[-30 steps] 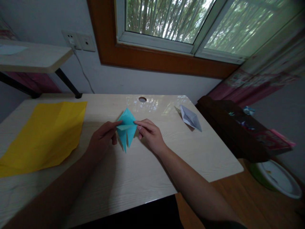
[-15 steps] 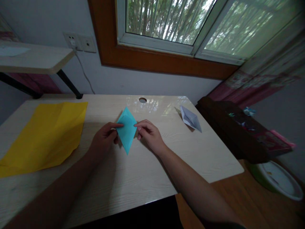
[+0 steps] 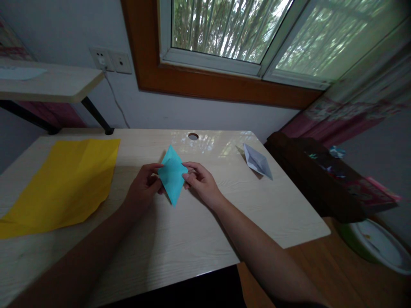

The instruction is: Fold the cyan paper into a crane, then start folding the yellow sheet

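A turquoise sheet of origami paper (image 3: 174, 177), folded into a long diamond, is held between my two hands over the desk. My left hand (image 3: 145, 184) pinches its left corner, thumb and index finger at the edge. At the right corner, my right hand (image 3: 201, 182) grips the paper with the thumb on the front face and the index finger by the upper edge. The fingers behind the paper are partly hidden. To the right stands a folded white paper piece (image 3: 257, 161), apart from both hands.
A large yellow sheet (image 3: 70, 184) lies on the left of the pale wooden desk (image 3: 192, 239). Near the back edge is a round cable hole (image 3: 193, 136). A raised shelf (image 3: 73, 85) stands at the back left. Right of the desk is a dark cabinet (image 3: 289, 171).
My right thumb has come onto the front of the turquoise paper, and my left fingers have drawn back toward its edge. The camera view has shifted slightly.
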Motion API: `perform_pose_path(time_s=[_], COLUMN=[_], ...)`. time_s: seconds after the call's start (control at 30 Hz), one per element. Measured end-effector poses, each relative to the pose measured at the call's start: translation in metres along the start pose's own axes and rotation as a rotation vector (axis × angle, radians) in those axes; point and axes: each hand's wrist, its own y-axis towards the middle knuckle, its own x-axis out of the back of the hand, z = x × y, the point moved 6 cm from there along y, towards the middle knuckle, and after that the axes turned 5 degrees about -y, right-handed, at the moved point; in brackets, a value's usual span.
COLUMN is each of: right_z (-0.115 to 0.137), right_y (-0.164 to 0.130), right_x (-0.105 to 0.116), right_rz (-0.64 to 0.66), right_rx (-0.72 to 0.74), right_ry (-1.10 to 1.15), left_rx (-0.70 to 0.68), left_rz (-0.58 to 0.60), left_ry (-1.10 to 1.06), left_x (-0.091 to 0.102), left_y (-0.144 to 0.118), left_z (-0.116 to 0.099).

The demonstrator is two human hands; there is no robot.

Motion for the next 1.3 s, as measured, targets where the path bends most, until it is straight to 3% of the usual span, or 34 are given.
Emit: perform_pose_path(time_s=[0.3, 0.67, 0.93, 1.3], right_z=[0.001, 0.019, 0.017, 0.018], right_y=[0.002, 0.002, 0.001, -0.003], right_x=[0.004, 0.010, 0.009, 0.001], right_rz=[-0.045, -0.127, -0.076, 0.020], right_rx=[0.072, 0.289, 0.213, 0.165], right_ry=[-0.080, -0.255, -0.186, -0.047], left_rx=[0.050, 0.054, 0.066, 0.067], left_rz=[0.064, 0.011, -0.085, -0.111], left_ry=[0.085, 0.080, 0.093, 0.089], left_x=[0.002, 0.003, 0.008, 0.010], left_y=[0.002, 0.002, 0.004, 0.004], left_z=[0.009, 0.001, -0.005, -0.004])
